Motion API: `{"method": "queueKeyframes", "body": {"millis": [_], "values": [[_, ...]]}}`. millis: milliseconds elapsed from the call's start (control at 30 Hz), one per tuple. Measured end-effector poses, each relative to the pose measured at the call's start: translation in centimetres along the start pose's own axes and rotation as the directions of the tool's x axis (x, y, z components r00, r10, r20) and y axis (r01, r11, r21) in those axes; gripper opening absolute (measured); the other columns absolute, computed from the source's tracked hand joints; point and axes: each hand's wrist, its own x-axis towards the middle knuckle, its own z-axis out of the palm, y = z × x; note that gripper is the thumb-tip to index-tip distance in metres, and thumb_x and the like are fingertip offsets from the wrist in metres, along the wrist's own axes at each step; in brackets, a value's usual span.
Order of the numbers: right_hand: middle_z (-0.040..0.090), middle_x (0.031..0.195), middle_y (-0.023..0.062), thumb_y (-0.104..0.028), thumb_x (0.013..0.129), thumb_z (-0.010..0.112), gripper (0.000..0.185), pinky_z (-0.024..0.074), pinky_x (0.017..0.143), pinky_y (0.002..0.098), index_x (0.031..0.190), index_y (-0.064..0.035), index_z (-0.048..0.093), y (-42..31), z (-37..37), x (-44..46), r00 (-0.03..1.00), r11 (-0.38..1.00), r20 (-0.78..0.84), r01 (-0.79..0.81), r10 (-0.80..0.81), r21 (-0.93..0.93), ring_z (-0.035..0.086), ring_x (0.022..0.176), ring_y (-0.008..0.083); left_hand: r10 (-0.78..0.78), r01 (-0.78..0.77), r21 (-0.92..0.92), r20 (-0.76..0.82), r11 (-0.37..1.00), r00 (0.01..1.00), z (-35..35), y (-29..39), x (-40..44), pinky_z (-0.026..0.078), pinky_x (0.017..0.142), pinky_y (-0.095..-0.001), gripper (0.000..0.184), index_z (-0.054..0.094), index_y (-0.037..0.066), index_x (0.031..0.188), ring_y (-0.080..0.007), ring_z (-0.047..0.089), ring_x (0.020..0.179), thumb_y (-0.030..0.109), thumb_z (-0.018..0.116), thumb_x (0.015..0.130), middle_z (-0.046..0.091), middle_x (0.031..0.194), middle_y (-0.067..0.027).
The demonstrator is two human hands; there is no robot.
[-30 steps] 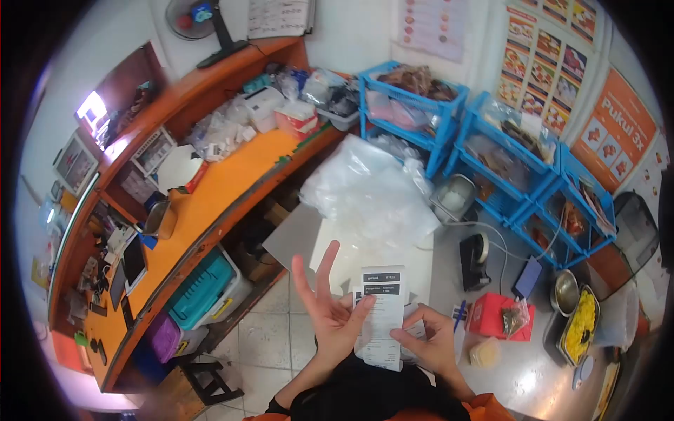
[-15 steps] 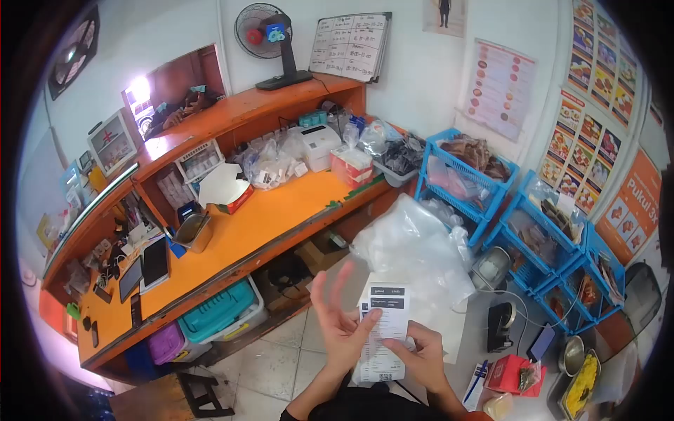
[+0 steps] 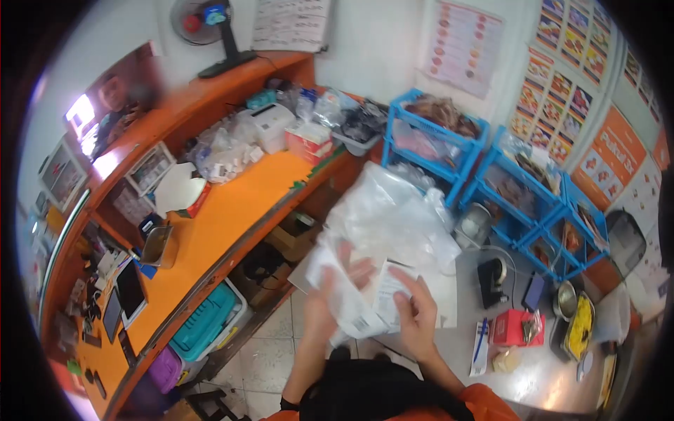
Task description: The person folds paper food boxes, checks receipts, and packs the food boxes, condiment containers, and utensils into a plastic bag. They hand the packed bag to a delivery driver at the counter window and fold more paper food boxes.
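Tilted leftward since half a second ago, a paper receipt (image 3: 354, 312) leans across my left hand (image 3: 322, 306) as my right hand (image 3: 419, 321) holds up a printed slip (image 3: 387, 291), both papers on my side of the heaped plastic bags (image 3: 386, 210). My right thumb and fingers pinch the slip's edge; my left fingers stand spread and motion-blurred, and I cannot tell how firmly they close on the receipt. Both sheets should handle as nearly weightless, limp and smooth, quick to crease or tear. Best hold, I judge, is a light thumb-and-finger pinch at the side margins, clear of the print, supported from behind.
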Motion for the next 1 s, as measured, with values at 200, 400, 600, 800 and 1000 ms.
{"method": "queueKeyframes", "body": {"millis": [200,400,600,800,1000], "values": [[0.048,0.131,0.0129,0.008,0.088,0.056,0.073,0.0539,0.078,0.0250,0.149,-0.0051,0.019,-1.3,-1.2,-0.5,0.969,0.930,-0.144,-0.142,0.200,0.338,0.058,0.108,0.0197,-0.219,0.006,0.762,0.179,0.648,0.959,0.4,-3.2,1.4,0.054,0.083,-0.0371,0.049,0.054,-0.002,0.126,-0.0165,0.064,0.097,0.023,0.071,0.088,0.064,0.112,-0.0115],[0.064,0.096,0.0047,-0.006,0.089,0.066,0.036,0.0474,0.061,0.0227,0.123,-0.0021,0.054,4.4,-3.2,-11.1,0.693,0.617,0.361,-0.721,0.624,0.317,0.057,0.072,0.0088,-0.089,0.002,0.555,0.130,0.832,0.987,0.7,-9.3,5.7,0.054,0.066,-0.0279,0.035,0.064,-0.005,0.107,-0.0153,0.068,0.075,0.012,0.078,0.080,0.070,0.093,-0.0102],[0.064,0.076,0.0018,-0.016,0.095,0.059,0.014,0.0443,0.063,0.0259,0.096,-0.0016,0.061,10.2,-1.2,-24.3,0.605,0.739,-0.427,-0.590,0.672,0.326,0.054,0.067,0.0086,-0.345,-0.045,0.881,0.231,0.471,0.910,-1.5,-19.5,5.2,0.049,0.060,-0.0253,0.033,0.069,-0.004,0.100,-0.0121,0.067,0.072,0.022,0.077,0.081,0.071,0.084,-0.0120],[0.058,0.079,0.0114,-0.017,0.096,0.056,0.019,0.0427,0.072,0.0308,0.089,0.0009,0.058,16.0,2.5,-33.0,0.325,0.656,-0.873,-0.755,0.363,-0.009,0.054,0.077,0.0192,-0.333,-0.706,0.707,0.659,-0.030,0.674,-2.6,-30.6,-1.5,0.032,0.087,-0.0395,0.042,0.056,0.008,0.109,-0.0256,0.051,0.103,0.006,0.066,0.068,0.055,0.103,-0.0072],[0.046,0.070,0.0084,-0.018,0.099,0.051,0.025,0.0371,0.063,0.0333,0.083,0.0012,0.054,19.0,6.2,-34.0,0.117,0.732,-0.920,-0.645,0.375,0.217,0.040,0.066,0.0185,-0.158,-0.801,0.580,0.785,-0.150,0.599,-2.8,-33.8,-3.7,0.029,0.086,-0.0396,0.038,0.051,0.011,0.112,-0.0235,0.047,0.107,0.004,0.058,0.074,0.051,0.107,-0.0062]]}}
